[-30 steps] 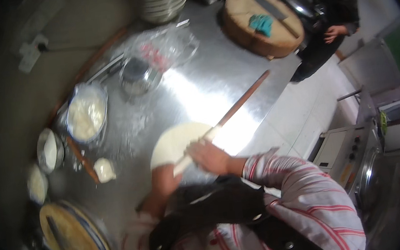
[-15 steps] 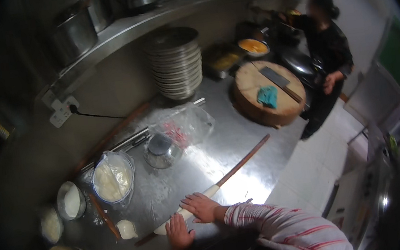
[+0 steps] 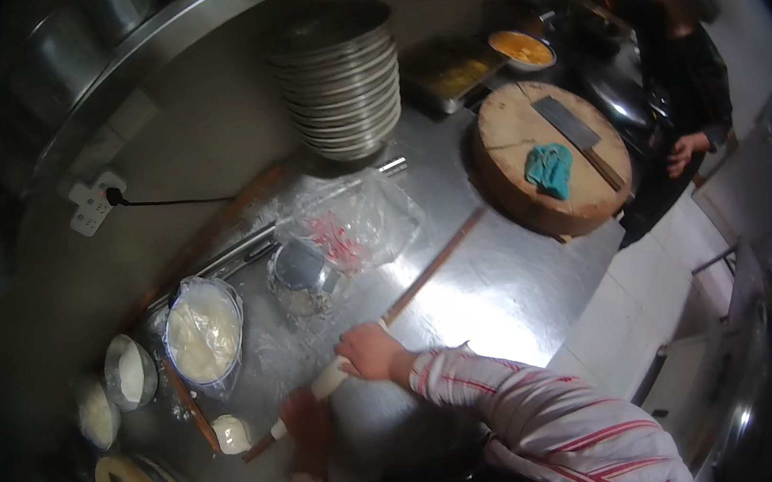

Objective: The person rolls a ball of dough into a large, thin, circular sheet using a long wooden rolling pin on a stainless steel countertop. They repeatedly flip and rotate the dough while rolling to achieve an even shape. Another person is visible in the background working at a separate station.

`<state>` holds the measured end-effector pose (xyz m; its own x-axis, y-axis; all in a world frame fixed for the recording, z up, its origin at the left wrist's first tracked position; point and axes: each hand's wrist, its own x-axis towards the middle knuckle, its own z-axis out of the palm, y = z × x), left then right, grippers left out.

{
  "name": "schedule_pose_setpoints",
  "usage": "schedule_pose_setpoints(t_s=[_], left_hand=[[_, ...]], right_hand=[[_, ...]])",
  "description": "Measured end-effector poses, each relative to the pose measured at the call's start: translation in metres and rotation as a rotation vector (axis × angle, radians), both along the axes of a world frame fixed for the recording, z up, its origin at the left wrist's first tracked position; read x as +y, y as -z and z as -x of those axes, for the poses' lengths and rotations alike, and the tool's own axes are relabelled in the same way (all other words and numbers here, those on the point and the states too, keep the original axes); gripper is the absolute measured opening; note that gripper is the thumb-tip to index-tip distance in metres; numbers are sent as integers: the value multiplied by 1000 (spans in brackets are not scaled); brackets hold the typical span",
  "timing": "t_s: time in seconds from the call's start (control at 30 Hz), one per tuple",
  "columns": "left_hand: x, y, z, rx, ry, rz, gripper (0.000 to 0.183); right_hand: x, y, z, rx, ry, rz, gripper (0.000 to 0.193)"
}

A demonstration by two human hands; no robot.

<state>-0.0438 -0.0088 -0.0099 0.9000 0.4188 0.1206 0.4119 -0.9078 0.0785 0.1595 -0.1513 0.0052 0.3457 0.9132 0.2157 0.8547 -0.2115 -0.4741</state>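
Observation:
A long wooden rolling pin (image 3: 437,264) lies slantwise over the metal table, with pale dough (image 3: 331,379) wrapped round its middle. My right hand (image 3: 371,351) is closed over the farther part of the dough roll, fingers curled round it. Lower and to the left, my left hand (image 3: 304,419) closes over the nearer part; it is darker and slightly blurred. Beyond my left hand, a small lump of dough (image 3: 231,434) rests beside the pin's near end. A shorter wooden stick (image 3: 194,409) lies next to that lump.
Plastic-covered dough fills a bowl (image 3: 206,335) at left, near a metal bowl (image 3: 131,373). A clear plastic bag (image 3: 374,223) and stacked plates (image 3: 341,92) stand farther back. A cleaver (image 3: 568,120) and teal cloth (image 3: 549,171) lie on a round chopping block (image 3: 513,134). A person (image 3: 690,88) stands at right.
My flat, outstretched hands have curled round the dough roll. The pin has shifted slightly left in the picture, and the whole view has tilted and moved a little.

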Motion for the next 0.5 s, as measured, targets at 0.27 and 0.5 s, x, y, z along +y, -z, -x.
schedule_pose_setpoints(t_s=[0.27,0.5], left_hand=[[-84,-16,72,331,53,401,32],[-52,18,80,-136,222,-119,30]], right_hand=[[-117,-11,81,-9,17,56,33],[-80,-4,69,-33,188,31,28]])
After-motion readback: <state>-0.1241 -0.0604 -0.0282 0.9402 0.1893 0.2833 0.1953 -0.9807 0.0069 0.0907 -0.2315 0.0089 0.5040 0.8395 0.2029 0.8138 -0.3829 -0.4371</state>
